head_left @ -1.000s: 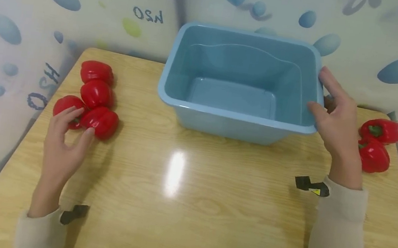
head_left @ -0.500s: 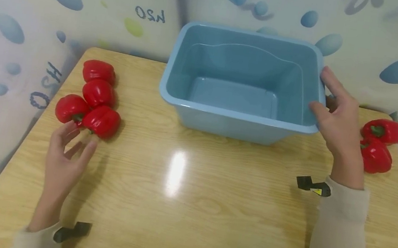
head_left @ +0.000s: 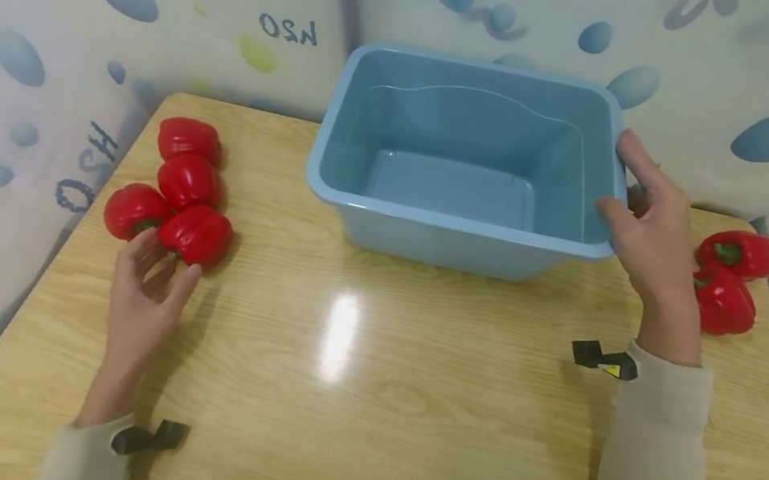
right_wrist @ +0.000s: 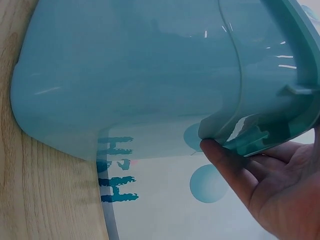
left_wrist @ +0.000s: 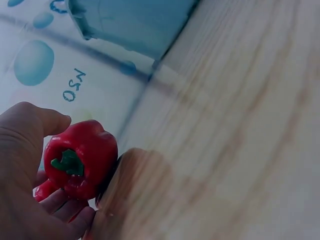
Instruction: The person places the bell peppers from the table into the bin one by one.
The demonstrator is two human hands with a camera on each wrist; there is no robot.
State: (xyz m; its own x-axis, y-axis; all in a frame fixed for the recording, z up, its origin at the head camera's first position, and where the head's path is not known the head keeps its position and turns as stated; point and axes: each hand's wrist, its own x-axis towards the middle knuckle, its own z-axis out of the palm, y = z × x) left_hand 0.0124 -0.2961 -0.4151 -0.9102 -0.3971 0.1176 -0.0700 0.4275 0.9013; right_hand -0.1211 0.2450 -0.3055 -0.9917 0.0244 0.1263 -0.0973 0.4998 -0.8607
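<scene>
Several red bell peppers lie grouped at the left of the table. My left hand (head_left: 144, 314) reaches to the front pepper (head_left: 198, 236), thumb and fingers spread on either side of it. In the left wrist view this bell pepper (left_wrist: 92, 150) faces the palm with its green stem, and no firm hold shows. A blue plastic tub (head_left: 458, 237) stands at the back with nothing inside. My right hand (head_left: 655, 235) grips its right rim, thumb on the inner side. The right wrist view shows fingers of the right hand (right_wrist: 280, 190) at the tub's rim (right_wrist: 300, 135).
Two more red bell peppers (head_left: 726, 301) lie at the right, beyond my right wrist. A patterned wall covering (head_left: 188, 11) rises behind and beside the wooden table (head_left: 406, 405). Light glares off the table in front of the tub.
My left hand has drawn back from over the peppers, then shifted right to the front one. The right hand and the tub have stayed in place.
</scene>
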